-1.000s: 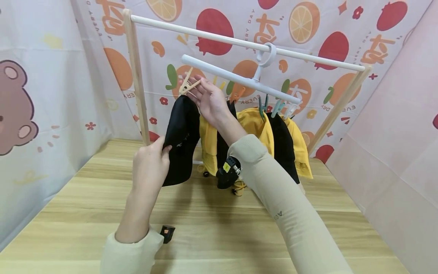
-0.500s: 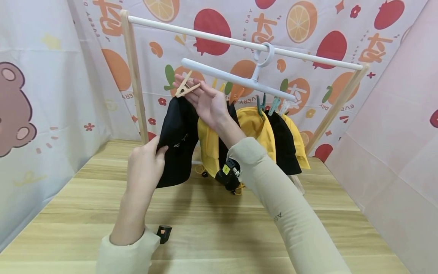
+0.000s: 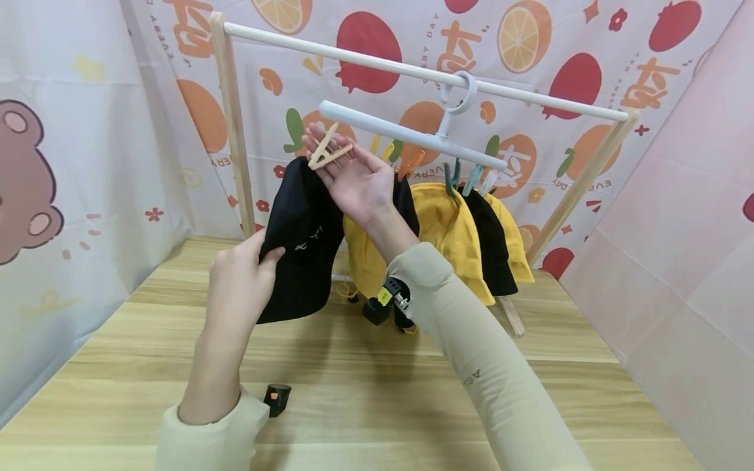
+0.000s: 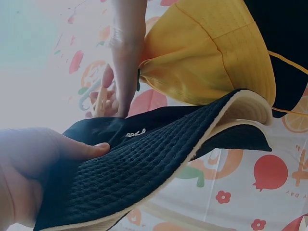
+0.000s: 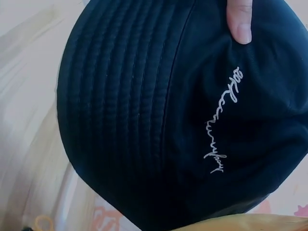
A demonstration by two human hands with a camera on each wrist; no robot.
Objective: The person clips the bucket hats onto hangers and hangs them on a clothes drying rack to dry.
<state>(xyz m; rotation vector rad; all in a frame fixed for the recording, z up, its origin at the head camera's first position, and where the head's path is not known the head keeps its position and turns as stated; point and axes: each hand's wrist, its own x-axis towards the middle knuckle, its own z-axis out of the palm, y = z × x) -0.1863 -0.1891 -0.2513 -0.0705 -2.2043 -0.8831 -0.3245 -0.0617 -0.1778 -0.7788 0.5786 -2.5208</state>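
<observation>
A black bucket hat (image 3: 300,261) with white script lettering hangs at the left end of the white hanger (image 3: 383,127). My left hand (image 3: 238,278) grips its edge, thumb on the near face; the thumb (image 5: 239,21) also appears in the right wrist view. A beige clothespin (image 3: 326,152) sits at the hat's top, its handles spread apart. Behind that clothespin my right hand (image 3: 359,180) lies palm towards me, its fingers extended and loose. In the left wrist view, the clothespin (image 4: 101,102) is beside the right hand's fingers. The clothespin's bite on the hat cannot be clearly seen.
Yellow hats (image 3: 444,216) and black hats (image 3: 491,242) hang from coloured clothespins (image 3: 452,175) to the right. A wooden-legged rack with a white rod (image 3: 377,59) carries the hanger. Below is a wooden table (image 3: 353,405), with patterned cloth (image 3: 648,196) around it.
My left hand has drawn the black hat's edge slightly left, and the hat has turned so more lettering shows. The right hand stays behind the clothespin. The hats on the right have swung a little.
</observation>
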